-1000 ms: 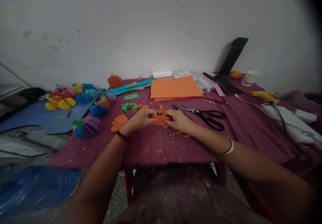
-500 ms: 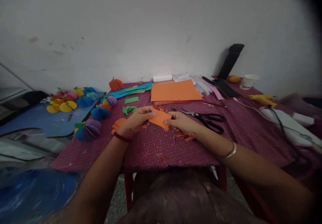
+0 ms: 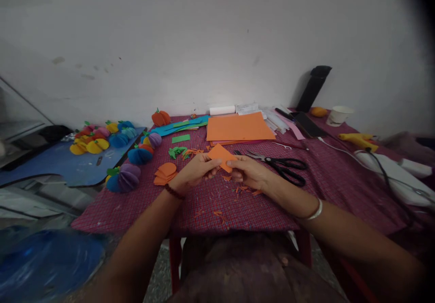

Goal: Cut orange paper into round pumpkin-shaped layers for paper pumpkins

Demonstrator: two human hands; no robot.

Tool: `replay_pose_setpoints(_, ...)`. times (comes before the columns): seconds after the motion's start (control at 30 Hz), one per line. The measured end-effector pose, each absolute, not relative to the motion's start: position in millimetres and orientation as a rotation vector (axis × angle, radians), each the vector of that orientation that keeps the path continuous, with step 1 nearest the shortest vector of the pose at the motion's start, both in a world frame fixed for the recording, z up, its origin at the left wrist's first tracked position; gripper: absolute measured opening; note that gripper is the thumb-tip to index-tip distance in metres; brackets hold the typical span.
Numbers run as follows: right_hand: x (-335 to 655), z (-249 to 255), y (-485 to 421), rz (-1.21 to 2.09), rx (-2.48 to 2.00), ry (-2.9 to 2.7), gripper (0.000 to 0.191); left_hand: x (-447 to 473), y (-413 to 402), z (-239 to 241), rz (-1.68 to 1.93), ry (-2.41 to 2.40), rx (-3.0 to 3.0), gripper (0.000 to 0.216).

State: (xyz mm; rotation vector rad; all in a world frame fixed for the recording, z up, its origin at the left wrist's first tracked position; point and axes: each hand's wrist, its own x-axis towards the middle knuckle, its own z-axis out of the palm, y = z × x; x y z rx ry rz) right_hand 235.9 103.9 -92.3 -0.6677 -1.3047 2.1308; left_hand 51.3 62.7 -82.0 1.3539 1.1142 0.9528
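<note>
A small piece of orange paper (image 3: pixel 220 154) is held up over the table between my two hands. My left hand (image 3: pixel 200 169) pinches its left edge with the thumb on top. On the opposite edge, my right hand (image 3: pixel 248 170) grips it the same way. Black-handled scissors (image 3: pixel 283 163) lie just right of my right hand, blades pointing left. Cut orange rounded pieces (image 3: pixel 165 173) rest in a pile left of my left hand. Orange scraps (image 3: pixel 243 189) are scattered on the cloth below, and green scraps (image 3: pixel 178 152) lie farther left.
Orange sheets (image 3: pixel 239 127) are stacked at the back of the checked tablecloth (image 3: pixel 204 212). Several paper pumpkins (image 3: pixel 124 177) stand at the left. To the right are a phone (image 3: pixel 308 124), a paper cup (image 3: pixel 339 114) and a yellow glue gun (image 3: pixel 359 139) with its cord.
The orange paper has been turned so that a corner points up and away, and my hands have come closer together on its near edges. The camera view has shifted slightly.
</note>
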Motion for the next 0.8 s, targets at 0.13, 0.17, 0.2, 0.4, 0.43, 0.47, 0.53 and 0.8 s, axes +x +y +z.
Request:
replay_pose_setpoints(0.13,235,-98,106,2.06,-0.677,-1.409,0.025,53,62,-83,0.928,1.148,1.42,0.034)
replay_pose_setpoints(0.17,235,-100,105,2.042,-0.661,-1.439,0.027,53,62,-83,0.913,1.152,1.444,0.033)
replay_pose_setpoints(0.2,234,-101,104,2.033,-0.647,-1.455,0.029,53,61,-82,0.895,1.161,1.469,0.033)
replay_pose_setpoints(0.4,230,-100,97,2.168,-0.616,-1.339,0.029,57,60,-80,0.923,1.191,1.419,0.037)
replay_pose_setpoints(0.43,230,-100,97,2.195,-0.599,-1.302,0.029,57,59,-79,0.951,1.162,1.399,0.037)
replay_pose_setpoints(0.47,230,-100,97,2.213,-0.585,-1.264,0.029,57,59,-79,0.963,1.125,1.395,0.037)
replay_pose_setpoints(0.53,230,-101,98,2.216,-0.571,-1.195,0.029,57,57,-78,0.937,1.047,1.433,0.034)
replay_pose_setpoints(0.8,231,-108,99,2.107,-0.578,-1.295,0.03,58,55,-73,0.9,1.033,1.713,0.03)
